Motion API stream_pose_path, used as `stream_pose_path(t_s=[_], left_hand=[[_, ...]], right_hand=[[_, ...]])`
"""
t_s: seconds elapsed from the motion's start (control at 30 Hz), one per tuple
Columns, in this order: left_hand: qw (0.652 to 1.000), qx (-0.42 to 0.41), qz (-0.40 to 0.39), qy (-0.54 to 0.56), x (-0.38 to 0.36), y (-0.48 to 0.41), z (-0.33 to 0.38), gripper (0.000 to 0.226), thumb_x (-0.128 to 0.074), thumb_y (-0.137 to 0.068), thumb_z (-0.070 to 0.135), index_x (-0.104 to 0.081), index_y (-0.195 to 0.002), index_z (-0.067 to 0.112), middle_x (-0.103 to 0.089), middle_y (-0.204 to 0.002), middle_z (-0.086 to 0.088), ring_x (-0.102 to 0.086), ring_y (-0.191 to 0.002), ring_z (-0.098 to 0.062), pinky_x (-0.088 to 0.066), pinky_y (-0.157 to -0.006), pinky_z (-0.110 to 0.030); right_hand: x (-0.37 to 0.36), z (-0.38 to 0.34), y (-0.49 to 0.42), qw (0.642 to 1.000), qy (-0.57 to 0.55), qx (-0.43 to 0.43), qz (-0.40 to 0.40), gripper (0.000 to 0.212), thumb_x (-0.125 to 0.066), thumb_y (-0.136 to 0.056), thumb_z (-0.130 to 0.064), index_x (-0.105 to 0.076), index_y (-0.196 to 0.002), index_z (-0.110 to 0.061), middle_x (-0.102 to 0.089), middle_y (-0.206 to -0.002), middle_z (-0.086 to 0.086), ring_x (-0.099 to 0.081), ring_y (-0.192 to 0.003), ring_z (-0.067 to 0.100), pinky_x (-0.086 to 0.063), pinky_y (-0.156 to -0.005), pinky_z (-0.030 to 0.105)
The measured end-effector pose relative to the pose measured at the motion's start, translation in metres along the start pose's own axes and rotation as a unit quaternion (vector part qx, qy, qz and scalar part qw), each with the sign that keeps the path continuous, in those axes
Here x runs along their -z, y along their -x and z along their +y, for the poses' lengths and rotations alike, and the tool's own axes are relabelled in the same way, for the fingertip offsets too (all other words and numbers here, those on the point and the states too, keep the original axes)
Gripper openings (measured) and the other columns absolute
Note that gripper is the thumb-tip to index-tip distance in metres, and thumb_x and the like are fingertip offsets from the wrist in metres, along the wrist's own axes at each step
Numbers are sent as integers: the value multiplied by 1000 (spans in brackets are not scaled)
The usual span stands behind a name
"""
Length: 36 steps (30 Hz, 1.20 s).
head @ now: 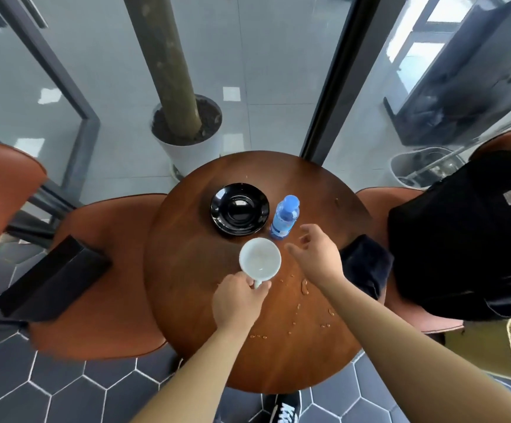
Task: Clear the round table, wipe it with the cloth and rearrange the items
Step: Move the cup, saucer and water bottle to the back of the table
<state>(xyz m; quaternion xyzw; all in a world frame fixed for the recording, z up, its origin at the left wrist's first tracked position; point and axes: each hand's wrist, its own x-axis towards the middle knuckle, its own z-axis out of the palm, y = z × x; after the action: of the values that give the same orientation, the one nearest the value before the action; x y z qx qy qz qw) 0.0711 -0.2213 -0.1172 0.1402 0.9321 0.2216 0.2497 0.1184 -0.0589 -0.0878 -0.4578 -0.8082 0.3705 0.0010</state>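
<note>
The floor (65, 392) is laid with dark hexagonal tiles. Glass walls (263, 56) are held in dark frames (333, 71), and a white planter (193, 151) with a tree trunk is seen near them. Orange-brown chairs (101, 300) are set on either side.

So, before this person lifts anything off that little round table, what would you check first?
1. Left hand grips white ceramic cup by its handle: ok.
2. Cup empty: cannot tell, faint residue inside.
3. Right hand free for the clear plastic bottle: ok, open, beside it.
4. Bottle's blue cap on: ok.
5. Glossy black saucer bare: ok.
6. Round wooden table dry: not ok, droplets on the near side; dark cloth lies at its right edge.
</note>
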Motion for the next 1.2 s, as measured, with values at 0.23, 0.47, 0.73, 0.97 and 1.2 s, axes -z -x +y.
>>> stream_pose_path(t_s=[0.23, 0.47, 0.73, 0.97, 1.2], left_hand=[[992, 37, -15, 116, -27, -3, -13, 29, -60, -95, 38, -76, -84, 16, -69, -78, 5, -66, -79, -14, -55, -66, -32], [968, 57, -12, 246, -24, -6, -23, 16, -61, -98, 25, -73, -90, 19, -67, -99, 0, -74, -68, -16, -55, -57, -17], [962, 18, -1, 274, -1, -16, -60, 14, -65, -96, 20, -78, -94, 15, -73, -97, 1, -75, -75, -8, -63, -73, -34], [944, 40, 26, 327, 22, -26, -101, 10, -68, -94, 15, -77, -94, 20, -72, -104, 1, -76, -83, -13, -63, -80, -36], [922, 69, 76, 373, 60, -63, -123, 14, -67, -94, 11, -76, -103, 7, -74, -103, -3, -76, -85, -12, -61, -82, -31]], right_hand=[[-21, -2, -18, 999, -10, -37, -10, 66, -75, -83, -46, -46, -134, -17, -58, -108, -7, -62, -94, 17, -57, -81, 41], [-29, -9, -36, 994, -87, -13, 62, 92, -84, -72, -45, -36, -149, -25, -46, -146, -1, -56, -120, 18, -51, -95, 40], [-38, -11, -44, 987, -149, -5, 65, 80, -90, -67, -34, -47, -135, -32, -61, -126, -12, -60, -110, 12, -51, -93, 35], [-57, 12, -36, 994, -65, -81, 16, 75, -81, -76, -27, -47, -142, -17, -58, -132, 3, -59, -117, 23, -50, -93, 37], [-89, 16, -16, 991, 134, -19, -8, 76, -78, -77, -50, -53, -141, -17, -41, -148, -1, -33, -136, 24, -45, -102, 38]])
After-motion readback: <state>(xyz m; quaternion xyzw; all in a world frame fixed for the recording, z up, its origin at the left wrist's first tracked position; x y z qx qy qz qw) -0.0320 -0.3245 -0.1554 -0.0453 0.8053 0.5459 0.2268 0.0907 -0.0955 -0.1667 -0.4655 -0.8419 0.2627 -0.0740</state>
